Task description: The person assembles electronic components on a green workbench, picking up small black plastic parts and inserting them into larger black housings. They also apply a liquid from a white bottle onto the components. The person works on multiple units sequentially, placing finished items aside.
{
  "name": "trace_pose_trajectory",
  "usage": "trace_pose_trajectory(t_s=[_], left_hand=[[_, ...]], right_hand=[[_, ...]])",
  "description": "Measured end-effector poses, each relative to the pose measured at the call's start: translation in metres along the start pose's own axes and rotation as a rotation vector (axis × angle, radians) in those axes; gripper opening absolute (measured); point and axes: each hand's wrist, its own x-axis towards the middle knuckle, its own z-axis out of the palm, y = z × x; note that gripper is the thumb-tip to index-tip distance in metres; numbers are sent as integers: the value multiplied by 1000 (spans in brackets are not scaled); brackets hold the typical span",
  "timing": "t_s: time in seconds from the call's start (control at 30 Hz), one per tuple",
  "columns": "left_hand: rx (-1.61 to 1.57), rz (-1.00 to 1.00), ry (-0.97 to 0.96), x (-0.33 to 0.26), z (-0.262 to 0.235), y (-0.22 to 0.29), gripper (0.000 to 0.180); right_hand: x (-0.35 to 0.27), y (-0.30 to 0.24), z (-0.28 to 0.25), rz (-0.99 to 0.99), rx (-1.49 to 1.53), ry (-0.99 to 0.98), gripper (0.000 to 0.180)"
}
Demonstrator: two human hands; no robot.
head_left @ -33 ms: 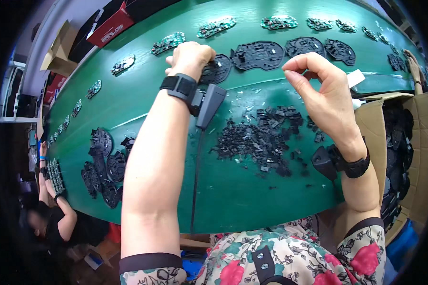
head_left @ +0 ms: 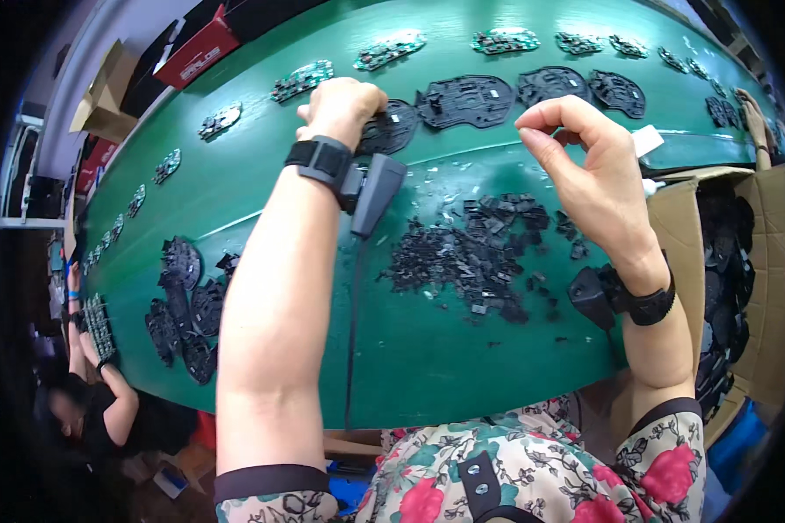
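Observation:
My left hand point(head_left: 340, 109) is closed, knuckles up, at the left edge of a black plastic mouse base point(head_left: 391, 129) on the green table. Its fingertips are hidden, so what they hold, if anything, does not show. Over the table on the right, my right hand point(head_left: 591, 166) has its thumb and index finger pinched together. Anything between those fingertips is too small to make out. Beyond it lie a large black shell point(head_left: 467, 102) and further black shells point(head_left: 552, 84). Between my forearms spreads a heap of small black plastic pieces point(head_left: 462, 253).
Green circuit boards point(head_left: 390, 50) form a curved row along the far side. Black shells point(head_left: 179, 261) are piled left of my forearm. A cardboard box point(head_left: 679, 253) of black parts stands at the right. Co-workers' hands point(head_left: 753, 118) reach in at both sides.
The whole view has shifted very slightly, and the table's things sit a little further left in the picture. Both hands keep the same pose.

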Motion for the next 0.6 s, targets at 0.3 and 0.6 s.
trace_pose_trajectory(t_s=[0.3,0.6], left_hand=[[-290,265,-32,-40,-47,-12,30],[-519,446,43,-160,-115,-78,18]], right_hand=[[-29,13,-30,99,-194,-62,6],[-48,33,-20,231,-547,-171,11]])
